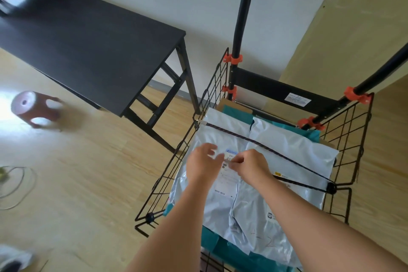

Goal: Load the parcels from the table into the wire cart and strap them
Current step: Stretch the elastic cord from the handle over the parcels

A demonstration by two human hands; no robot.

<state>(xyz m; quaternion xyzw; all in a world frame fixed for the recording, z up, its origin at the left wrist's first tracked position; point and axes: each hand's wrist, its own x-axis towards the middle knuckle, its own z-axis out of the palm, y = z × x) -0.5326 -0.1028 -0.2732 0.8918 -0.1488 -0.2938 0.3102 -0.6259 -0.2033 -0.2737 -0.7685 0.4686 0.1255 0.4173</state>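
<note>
Both hands are hovering over the grey parcels (287, 150) filling the wire cart (265, 86), with a cord (229, 135) stretching rim to rim. The left hand (202, 165) is spreading loose. The right hand (249, 166) is curling, and I cannot tell its hold. Floor (99, 172) is separating cart from table (88, 46).

Top of the wire cart (344, 137) lies open from above, but an elastic cord (287, 159) slants across it, far-left rim to near-right rim, splitting the way in. Grey parcels (291, 143) are heaped close under that cord. Handle tubes (238, 28) fence the cart's far side, and the dark surface (88, 46) stands just off its far-left corner. Left of the cart there is open floor (92, 183), with a stool (35, 109) well apart.
</note>
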